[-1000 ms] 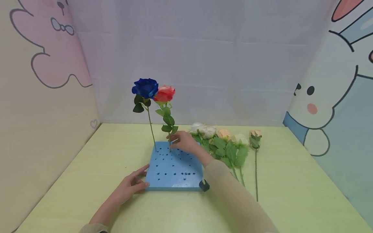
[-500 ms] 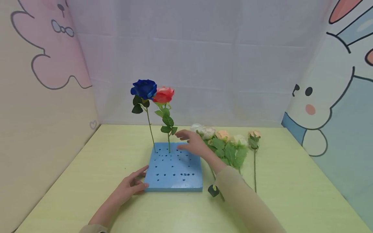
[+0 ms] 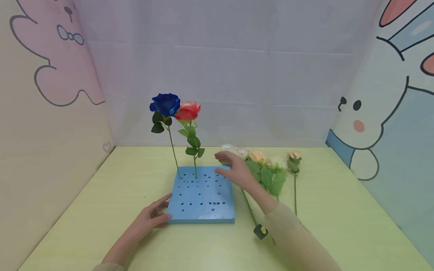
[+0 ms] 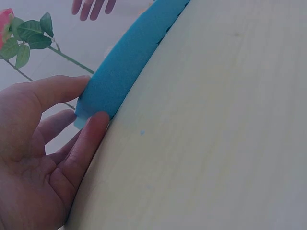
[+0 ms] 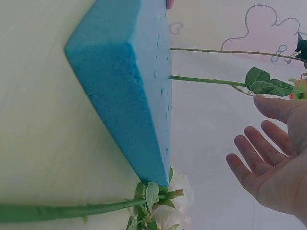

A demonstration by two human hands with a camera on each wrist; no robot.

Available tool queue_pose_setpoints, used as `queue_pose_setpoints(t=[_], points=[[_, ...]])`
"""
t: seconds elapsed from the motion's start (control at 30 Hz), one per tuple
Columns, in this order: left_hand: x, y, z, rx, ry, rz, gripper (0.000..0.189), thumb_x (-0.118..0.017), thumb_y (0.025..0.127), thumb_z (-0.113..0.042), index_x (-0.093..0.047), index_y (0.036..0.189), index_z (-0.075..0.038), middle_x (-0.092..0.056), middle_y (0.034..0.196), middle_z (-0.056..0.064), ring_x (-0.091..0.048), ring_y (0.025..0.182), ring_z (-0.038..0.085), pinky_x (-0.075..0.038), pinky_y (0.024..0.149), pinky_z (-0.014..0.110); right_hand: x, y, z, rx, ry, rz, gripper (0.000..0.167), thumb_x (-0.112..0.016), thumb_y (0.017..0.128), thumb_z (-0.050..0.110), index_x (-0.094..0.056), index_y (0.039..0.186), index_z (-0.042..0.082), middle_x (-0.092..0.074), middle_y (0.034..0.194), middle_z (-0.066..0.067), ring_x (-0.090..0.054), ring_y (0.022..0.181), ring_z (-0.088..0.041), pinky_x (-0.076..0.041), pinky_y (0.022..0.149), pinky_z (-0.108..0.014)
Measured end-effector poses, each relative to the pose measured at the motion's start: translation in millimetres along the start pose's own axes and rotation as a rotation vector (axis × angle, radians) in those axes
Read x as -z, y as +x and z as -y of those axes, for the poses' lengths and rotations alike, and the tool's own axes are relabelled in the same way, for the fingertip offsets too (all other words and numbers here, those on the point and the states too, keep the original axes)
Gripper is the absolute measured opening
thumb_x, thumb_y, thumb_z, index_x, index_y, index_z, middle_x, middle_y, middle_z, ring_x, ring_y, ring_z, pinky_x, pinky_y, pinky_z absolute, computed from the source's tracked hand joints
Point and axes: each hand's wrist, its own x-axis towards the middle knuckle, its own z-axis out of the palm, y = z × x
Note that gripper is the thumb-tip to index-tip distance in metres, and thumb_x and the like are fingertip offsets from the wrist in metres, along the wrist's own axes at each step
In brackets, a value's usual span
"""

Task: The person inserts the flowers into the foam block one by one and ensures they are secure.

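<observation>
My left hand (image 3: 152,216) rests against the left side of a blue foam board (image 3: 207,210) pitted with holes, its thumb and fingertips on the edge. In the board's back left stand two artificial roses, a blue rose (image 3: 165,104) leaning left and a coral-pink rose (image 3: 188,111) with green leaves. Over the back right of the board, my right hand (image 3: 237,169) is held with fingers spread and nothing in them. The right wrist view shows its palm (image 5: 283,187) apart from the pink rose's stem (image 5: 206,80).
Right of the board lie several pale artificial roses with leafy stems (image 3: 268,177), partly behind my right arm. A peach rose (image 3: 294,156) lies at their far right. A dark leaf (image 3: 260,231) lies near the board's front right corner. Walls enclose the table (image 3: 135,177).
My right hand has let go of the pink rose's stem and moved right, fingers opening. Both roses stay standing. My left hand keeps its place at the board's edge.
</observation>
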Motion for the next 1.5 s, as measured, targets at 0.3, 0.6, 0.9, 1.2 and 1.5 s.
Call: queue_pose_setpoints(t=[0.3,0.6,0.9,1.2,1.5], points=[[0.6,-0.9,0.3,-0.008,-0.008,0.006,0.072,-0.07,0.091,-0.022,-0.035,0.154,-0.018,-0.044,0.146,0.022,-0.057,0.093,0.014,-0.06,0.084,0.027,16,-29.1,5,0.036,0.004,-0.049,0.05,-0.073,0.088,0.011,-0.056,0.135,0.01,-0.063,0.134,-0.011,-0.058,0.126,-0.032,-0.049,0.105,-0.053],[0.2,-0.8,1.5,-0.002,0.002,-0.007,0.072,-0.069,0.091,-0.022,-0.035,0.154,-0.019,-0.044,0.147,0.021,-0.056,0.094,0.016,-0.06,0.083,0.027,39,-52.4,-3,0.069,-0.05,-0.098,0.053,-0.075,0.086,0.013,-0.055,0.135,0.01,-0.064,0.133,-0.01,-0.06,0.124,-0.03,-0.053,0.102,-0.044],[-0.1,1.1,3.5,-0.004,-0.004,-0.005,0.072,-0.069,0.091,-0.021,-0.035,0.154,-0.019,-0.045,0.146,0.021,-0.057,0.094,0.016,-0.06,0.084,0.029,61,-77.3,-9,0.076,-0.142,-0.132,0.052,-0.076,0.086,0.013,-0.056,0.135,0.013,-0.065,0.131,-0.006,-0.061,0.122,-0.025,-0.055,0.098,-0.037],[1.6,1.1,4.3,-0.005,-0.001,-0.006,0.072,-0.069,0.092,-0.021,-0.034,0.155,-0.02,-0.044,0.147,0.022,-0.058,0.094,0.016,-0.06,0.084,0.029,80,-93.8,-25,0.096,-0.222,-0.181,0.052,-0.075,0.086,0.012,-0.056,0.135,0.011,-0.066,0.13,-0.012,-0.062,0.118,-0.028,-0.056,0.093,-0.047],[1.8,-0.2,1.6,-0.013,-0.003,0.002,0.072,-0.07,0.091,-0.022,-0.034,0.155,-0.019,-0.044,0.146,0.022,-0.058,0.095,0.015,-0.06,0.084,0.028,98,-110.7,-37,0.055,-0.291,-0.222,0.051,-0.075,0.087,0.015,-0.056,0.135,0.011,-0.067,0.128,-0.012,-0.061,0.115,-0.028,-0.058,0.09,-0.033]])
